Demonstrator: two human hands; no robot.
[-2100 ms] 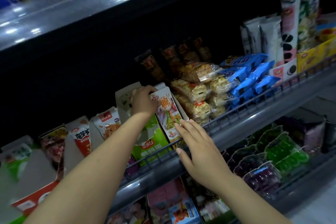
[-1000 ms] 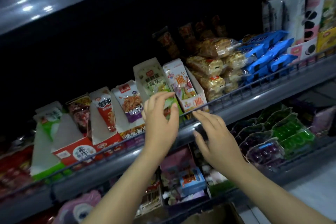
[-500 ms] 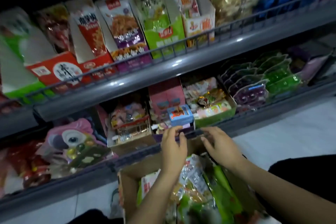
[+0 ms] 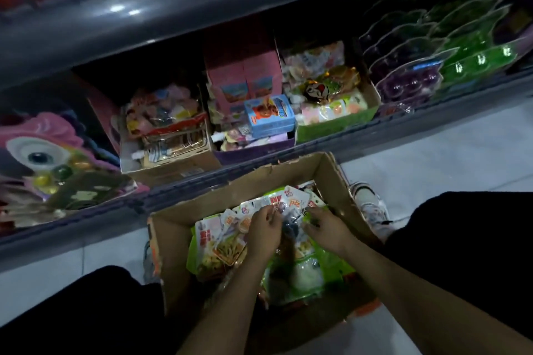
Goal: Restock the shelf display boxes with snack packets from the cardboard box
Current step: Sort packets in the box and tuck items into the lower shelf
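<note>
Lying under both grips (image 4: 291, 226), snack packets (image 4: 230, 242) inside cardboard box (image 4: 173, 239).

A pale tiled floor (image 4: 450, 153) is stretching out in front of you, and your white sneaker (image 4: 370, 204) is resting on it. On the bottom shelf, a small blue carton (image 4: 269, 116) is sitting beside a pink cartoon-eyed toy pack (image 4: 40, 153), with green jelly cups (image 4: 478, 62) and purple jelly cups (image 4: 406, 82) glinting at the right.

Both my bare forearms reach forward and down, converging. My left hand (image 4: 264, 235) is palm-down, fingers curled, pinching at the tips. My right hand (image 4: 327, 229) is just beside it, fingers bent, knuckles up. Exact grip unclear.
</note>
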